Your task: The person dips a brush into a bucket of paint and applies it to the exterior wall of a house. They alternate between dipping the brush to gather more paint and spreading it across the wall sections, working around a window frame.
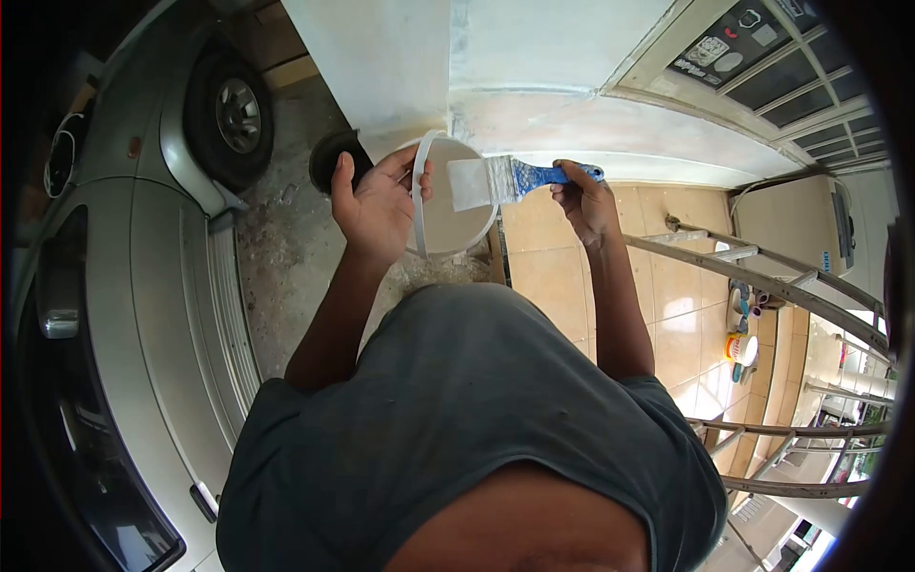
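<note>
My left hand grips the rim of a white plastic bucket, its fingers hooked over the edge and its thumb sticking out to the side. My right hand holds a paintbrush by its blue, paint-spattered handle. The wide bristles are coated in white and overlap the bucket's mouth in this view. White smears also cover the brush's ferrule. Past the bucket rises a wall with patchy white paint along its lower part.
A silver vehicle with a dark wheel stands close on the left. Beige floor tiles extend to the right, where a metal ladder lies across the view. Beyond it are a small tub and footwear. A window grille is at upper right.
</note>
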Available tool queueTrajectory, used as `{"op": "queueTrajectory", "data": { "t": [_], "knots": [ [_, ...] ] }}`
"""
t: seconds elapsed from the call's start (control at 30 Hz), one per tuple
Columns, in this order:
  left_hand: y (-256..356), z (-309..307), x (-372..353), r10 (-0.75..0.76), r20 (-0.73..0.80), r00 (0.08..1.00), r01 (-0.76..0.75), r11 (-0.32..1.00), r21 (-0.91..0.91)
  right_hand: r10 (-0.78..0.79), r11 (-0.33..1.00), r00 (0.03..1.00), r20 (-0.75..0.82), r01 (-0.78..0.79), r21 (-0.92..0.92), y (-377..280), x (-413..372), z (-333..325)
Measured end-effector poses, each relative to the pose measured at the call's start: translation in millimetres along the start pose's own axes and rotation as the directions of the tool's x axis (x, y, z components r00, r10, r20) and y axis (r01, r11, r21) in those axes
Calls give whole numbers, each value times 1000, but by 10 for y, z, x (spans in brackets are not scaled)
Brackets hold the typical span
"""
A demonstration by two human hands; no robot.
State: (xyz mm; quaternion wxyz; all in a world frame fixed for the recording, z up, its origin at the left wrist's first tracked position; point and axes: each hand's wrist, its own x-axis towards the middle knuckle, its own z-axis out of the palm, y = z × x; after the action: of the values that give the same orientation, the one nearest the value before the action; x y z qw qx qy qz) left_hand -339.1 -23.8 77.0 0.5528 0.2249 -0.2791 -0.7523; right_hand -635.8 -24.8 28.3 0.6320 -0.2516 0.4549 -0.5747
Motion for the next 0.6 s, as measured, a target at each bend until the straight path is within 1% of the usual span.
{"op": "queueTrajectory", "data": {
  "t": [0.03, 0.07, 0.1, 0.13, 0.17, 0.2, 0.27, 0.33, 0.43, 0.47, 0.53, 0.57, 0.6],
  "knots": [
    [6, -32, 4, 14, 38, 999, -14, 1000, -15, -17, 999, 1000, -3, 17, 32, -23, -3, 38],
    [-13, -49, 8, 17, 28, 999, -15, 997, -74, 1, 996, 996, -91, 7, 87, -93, -4, 118],
    [8, -3, 21, 29, 43, 999, -23, 992, -123, -30, 993, 995, -91, 40, 111, -158, 49, 111],
    [28, 198, 38, -9, -161, 987, -22, 981, -192, -74, 988, 996, -52, 80, 134, -314, 84, 124],
    [-6, 59, 79, 46, 31, 998, -42, 992, -118, -119, 977, 992, -34, 124, 176, -502, 112, 197],
    [-9, 40, 97, 23, 15, 1000, -20, 987, -161, -164, 966, 986, -28, 167, 200, -727, 109, 302],
    [9, 52, 80, 7, 47, 999, 0, 989, -149, -308, 898, 952, 0, 290, 332, -1147, 165, 490],
    [-8, 64, 29, -11, 25, 1000, 13, 995, -98, -423, 841, 906, -30, 405, 360, -1556, 217, 656],
    [-57, -8, -64, -28, 34, 999, 30, 999, -43, -630, 687, 775, -45, 584, 433, -2151, 206, 1030],
    [-60, -30, -100, -37, 32, 999, 38, 998, -58, -685, 638, 727, -49, 632, 440, -2279, 218, 1138],
    [-58, -51, -182, -56, 19, 998, 58, 994, -95, -814, 535, 580, -37, 772, 344, -2466, 241, 1337],
    [-49, -39, -228, -48, -28, 998, 46, 995, -85, -864, 475, 503, -24, 830, 293, -2505, 245, 1427],
    [-50, -50, -265, -42, -48, 998, 37, 996, -87, -884, 454, 468, -13, 863, 224, -2509, 249, 1509]
  ]
}}
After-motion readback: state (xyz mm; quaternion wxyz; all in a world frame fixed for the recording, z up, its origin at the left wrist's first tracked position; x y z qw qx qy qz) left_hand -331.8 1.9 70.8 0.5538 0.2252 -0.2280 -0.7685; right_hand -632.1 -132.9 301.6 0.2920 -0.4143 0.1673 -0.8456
